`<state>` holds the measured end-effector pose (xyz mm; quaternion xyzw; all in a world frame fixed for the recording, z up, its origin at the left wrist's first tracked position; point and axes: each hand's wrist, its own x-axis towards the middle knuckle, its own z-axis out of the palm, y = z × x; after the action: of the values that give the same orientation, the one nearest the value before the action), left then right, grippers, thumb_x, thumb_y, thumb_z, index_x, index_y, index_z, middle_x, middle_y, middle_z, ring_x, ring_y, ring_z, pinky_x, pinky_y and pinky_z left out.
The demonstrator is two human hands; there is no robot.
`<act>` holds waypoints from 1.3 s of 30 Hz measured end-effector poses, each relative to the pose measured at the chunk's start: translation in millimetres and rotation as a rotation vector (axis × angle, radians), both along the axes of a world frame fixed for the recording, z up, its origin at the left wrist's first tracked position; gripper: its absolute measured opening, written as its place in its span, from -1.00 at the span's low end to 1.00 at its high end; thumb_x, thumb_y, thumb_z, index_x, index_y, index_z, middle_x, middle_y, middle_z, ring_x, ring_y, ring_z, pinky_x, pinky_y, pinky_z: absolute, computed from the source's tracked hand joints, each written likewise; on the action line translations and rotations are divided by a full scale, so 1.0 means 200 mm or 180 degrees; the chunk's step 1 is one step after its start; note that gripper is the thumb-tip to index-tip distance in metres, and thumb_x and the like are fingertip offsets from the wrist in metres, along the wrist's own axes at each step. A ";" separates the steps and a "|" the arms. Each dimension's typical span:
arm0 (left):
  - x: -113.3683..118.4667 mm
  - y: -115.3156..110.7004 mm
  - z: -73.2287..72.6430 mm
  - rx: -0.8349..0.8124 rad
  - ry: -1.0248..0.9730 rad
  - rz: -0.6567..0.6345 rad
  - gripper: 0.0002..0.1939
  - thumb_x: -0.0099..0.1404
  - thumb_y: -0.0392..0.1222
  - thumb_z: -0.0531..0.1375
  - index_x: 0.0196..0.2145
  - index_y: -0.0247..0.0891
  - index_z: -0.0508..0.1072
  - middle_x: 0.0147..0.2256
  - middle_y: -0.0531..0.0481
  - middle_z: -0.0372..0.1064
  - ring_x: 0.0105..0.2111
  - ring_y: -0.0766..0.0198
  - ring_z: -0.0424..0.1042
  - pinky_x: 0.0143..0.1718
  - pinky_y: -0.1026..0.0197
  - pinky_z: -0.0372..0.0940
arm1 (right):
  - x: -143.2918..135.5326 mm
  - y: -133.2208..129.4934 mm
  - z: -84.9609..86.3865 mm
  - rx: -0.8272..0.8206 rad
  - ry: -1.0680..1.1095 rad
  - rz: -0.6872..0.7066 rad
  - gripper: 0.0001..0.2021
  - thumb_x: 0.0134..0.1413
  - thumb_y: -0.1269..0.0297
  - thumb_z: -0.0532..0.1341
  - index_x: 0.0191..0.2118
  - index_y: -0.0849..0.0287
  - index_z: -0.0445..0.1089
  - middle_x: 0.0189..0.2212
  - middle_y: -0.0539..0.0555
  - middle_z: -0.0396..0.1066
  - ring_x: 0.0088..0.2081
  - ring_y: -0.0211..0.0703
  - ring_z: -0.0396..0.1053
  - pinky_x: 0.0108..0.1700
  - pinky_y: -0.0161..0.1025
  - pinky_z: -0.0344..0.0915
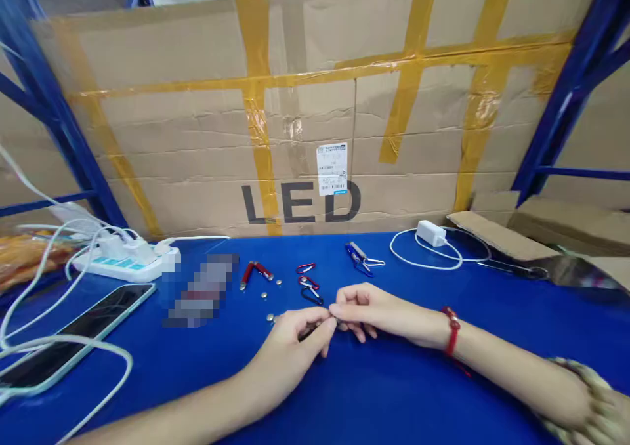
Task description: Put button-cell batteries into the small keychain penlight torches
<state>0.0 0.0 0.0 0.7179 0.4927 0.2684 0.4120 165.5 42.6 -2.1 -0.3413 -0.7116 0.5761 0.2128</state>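
My left hand is closed around a small dark tube, mostly covered by the fingers. My right hand meets it at the fingertips, thumb and forefinger pinched at the tube's end; what they grip is too small and hidden to name. Just beyond the hands lie a black carabiner clip and two red carabiner clips. Left of these are two red metal tubes and several small round silver pieces. Farther back rest a blue and a silver tube with clips.
A phone and looping white cables lie at left, before a white power strip. A pixelated patch covers something nearby. A white charger with cable sits back right. A taped cardboard box walls off the blue table.
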 end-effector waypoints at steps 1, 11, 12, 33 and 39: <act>-0.01 0.00 0.00 0.0011 -0.0010 -0.0033 -0.66 0.23 -0.09 -0.06 -0.63 -0.30 0.18 -0.68 0.17 0.00 -0.66 0.46 -0.05 -0.58 0.34 -0.10 | 0.00 0.00 0.01 0.0010 -0.0018 -0.0016 -0.64 -0.09 0.00 0.17 -0.52 0.25 0.21 -0.67 -0.11 0.23 -0.67 -0.50 0.08 -0.65 -0.51 -0.03; -0.01 0.00 -0.01 0.0020 -0.0043 -0.0079 -0.65 0.23 -0.07 -0.06 -0.61 -0.30 0.22 -0.67 0.17 0.02 -0.65 0.45 -0.04 -0.57 0.34 -0.09 | -0.01 0.00 0.02 -0.0027 -0.0049 -0.0027 -0.62 -0.11 -0.04 0.17 -0.53 0.25 0.21 -0.66 -0.10 0.22 -0.66 -0.48 0.09 -0.63 -0.49 -0.01; -0.01 0.00 -0.01 0.0028 -0.0045 -0.0086 -0.65 0.23 -0.06 -0.06 -0.61 -0.30 0.21 -0.67 0.17 0.02 -0.65 0.45 -0.04 -0.57 0.34 -0.09 | -0.01 -0.01 0.02 -0.0024 -0.0057 -0.0033 -0.61 -0.12 -0.04 0.17 -0.53 0.24 0.20 -0.66 -0.10 0.22 -0.66 -0.48 0.09 -0.63 -0.49 -0.01; -0.01 0.00 0.00 0.0025 -0.0050 -0.0101 -0.65 0.22 -0.05 -0.06 -0.62 -0.30 0.19 -0.67 0.16 0.01 -0.64 0.45 -0.04 -0.56 0.33 -0.09 | -0.01 0.00 0.02 0.0031 -0.0062 -0.0042 -0.62 -0.10 -0.03 0.16 -0.53 0.25 0.21 -0.66 -0.10 0.23 -0.66 -0.49 0.09 -0.64 -0.49 -0.02; -0.02 0.00 -0.01 0.0047 -0.0037 -0.0124 -0.65 0.23 -0.04 -0.06 -0.60 -0.30 0.22 -0.65 0.16 0.04 -0.64 0.45 -0.04 -0.55 0.33 -0.08 | -0.01 0.00 0.02 0.0014 -0.0076 -0.0045 -0.62 -0.11 -0.04 0.16 -0.53 0.24 0.21 -0.66 -0.10 0.23 -0.66 -0.48 0.09 -0.64 -0.49 -0.01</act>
<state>-3.9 0.1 -1.6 0.7288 0.4743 0.2682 0.4148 162.6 42.0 1.5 -0.3528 -0.7128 0.5690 0.2091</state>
